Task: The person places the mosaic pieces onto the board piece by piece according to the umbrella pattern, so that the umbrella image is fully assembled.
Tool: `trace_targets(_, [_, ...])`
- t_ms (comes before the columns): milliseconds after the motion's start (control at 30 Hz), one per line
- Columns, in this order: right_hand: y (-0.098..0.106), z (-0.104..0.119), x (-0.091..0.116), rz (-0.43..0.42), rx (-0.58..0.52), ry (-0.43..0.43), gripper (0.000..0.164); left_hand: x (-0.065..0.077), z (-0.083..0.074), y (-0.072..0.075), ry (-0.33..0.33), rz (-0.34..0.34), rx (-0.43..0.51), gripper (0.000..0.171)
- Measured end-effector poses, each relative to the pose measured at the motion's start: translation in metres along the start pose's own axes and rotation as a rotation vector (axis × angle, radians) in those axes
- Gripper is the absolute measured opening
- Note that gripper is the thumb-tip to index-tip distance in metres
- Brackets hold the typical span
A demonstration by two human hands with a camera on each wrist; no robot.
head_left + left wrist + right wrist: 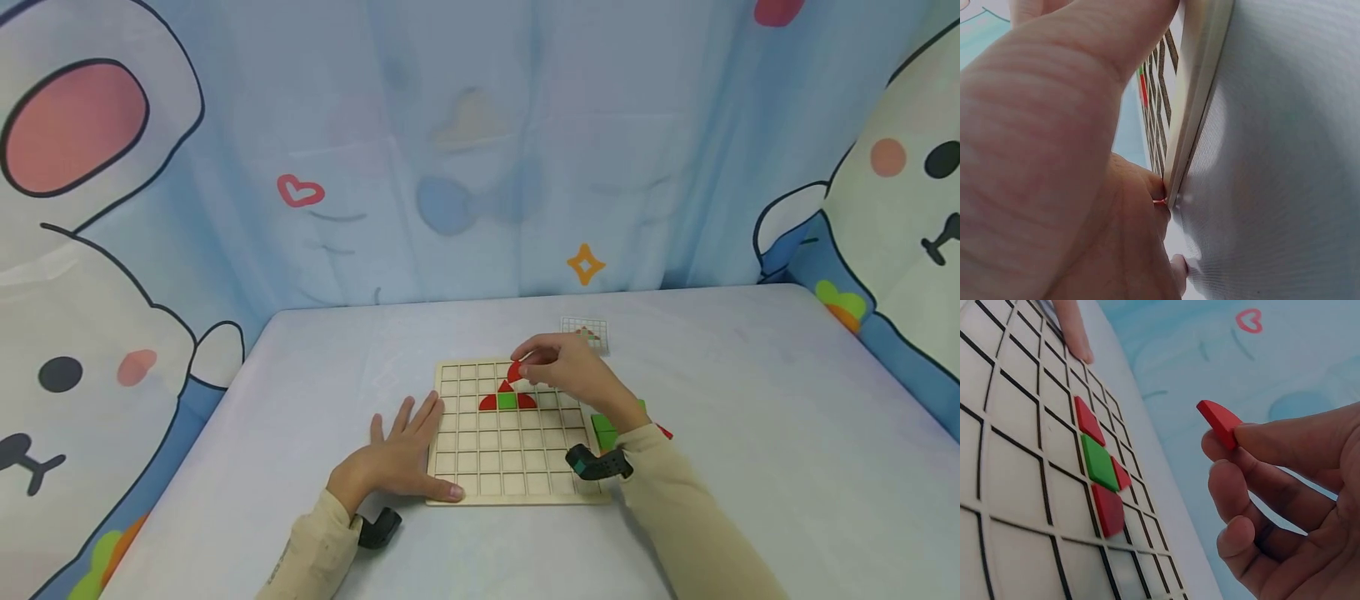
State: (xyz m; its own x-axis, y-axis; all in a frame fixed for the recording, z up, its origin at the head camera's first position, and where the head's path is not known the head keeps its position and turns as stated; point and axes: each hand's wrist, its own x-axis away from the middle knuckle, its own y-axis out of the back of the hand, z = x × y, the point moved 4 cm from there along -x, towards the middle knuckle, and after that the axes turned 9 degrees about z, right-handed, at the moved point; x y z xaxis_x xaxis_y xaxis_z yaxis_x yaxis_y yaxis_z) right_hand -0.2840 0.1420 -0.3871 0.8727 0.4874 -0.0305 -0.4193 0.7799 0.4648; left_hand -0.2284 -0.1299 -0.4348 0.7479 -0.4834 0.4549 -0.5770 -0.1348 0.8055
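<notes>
A wooden grid board [487, 467] lies on the table. On its upper middle sits a green square block [507, 401], with a red quarter-circle block [488, 403] on its left, another red rounded block [527, 402] on its right and a small red triangle block [506, 387] above. Thumb and index finger of my right hand [566, 364] pinch a red quarter-circle block [1221, 422], raised over the board's far part. My left hand [397, 462] rests at the board's left edge, fingers extended and thumb on the near left corner.
A small card [587, 325] printed with a grid and a coloured pattern lies beyond the board's far right corner. Green blocks [603, 432] and a red block [664, 431] are right of the board, partly hidden by my right forearm. A patterned curtain [480, 208] hangs behind the table.
</notes>
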Motion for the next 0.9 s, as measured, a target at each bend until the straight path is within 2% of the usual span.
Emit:
trace_targets(133, [-0.013,0.003,-0.006,-0.006,0.005,0.023,0.02,-0.001,0.0,0.0,0.008,0.0,-0.009,0.131])
trace_targets(367, [-0.038,0.007,-0.014,-0.023,0.093,0.063,0.018,-0.002,0.002,-0.002,-0.001,0.007,-0.011,0.131])
trace_targets(500, [-0.052,0.008,-0.017,-0.026,0.13,0.05,0.016,-0.002,0.001,-0.002,-0.007,0.006,-0.01,0.132])
trace_targets(633, [-0.065,0.01,-0.021,-0.018,0.177,0.046,0.015,-0.001,0.001,-0.001,-0.009,0.005,-0.018,0.132])
trace_targets(900, [-0.085,0.012,-0.025,0.016,0.267,0.102,0.013,0.0,0.0,0.0,-0.01,0.007,-0.022,0.131])
